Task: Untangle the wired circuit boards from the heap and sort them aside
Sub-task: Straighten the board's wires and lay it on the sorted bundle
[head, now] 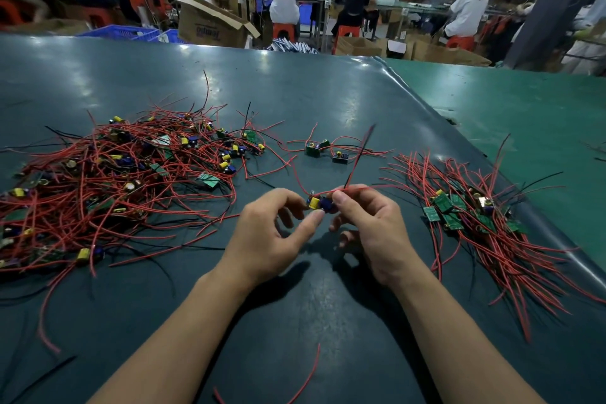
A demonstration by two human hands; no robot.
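Note:
A big tangled heap (pixel 108 180) of small green circuit boards with red and black wires covers the table's left side. On the right lies a sorted pile (pixel 472 216) of boards, their wires fanned out. Between my hands, above the table's middle, is one wired board (pixel 319 203) with a yellow part and a blue part. My left hand (pixel 275 233) pinches it from the left with thumb and forefinger. My right hand (pixel 370 226) pinches its right side, and its red and black wires stick up and out past my fingers.
Two loose wired boards (pixel 324 149) lie on the dark mat (pixel 295 92) beyond my hands. A stray red wire (pixel 311 371) lies near the front edge. A green mat (pixel 524 115) covers the far right. People sit at benches behind the table.

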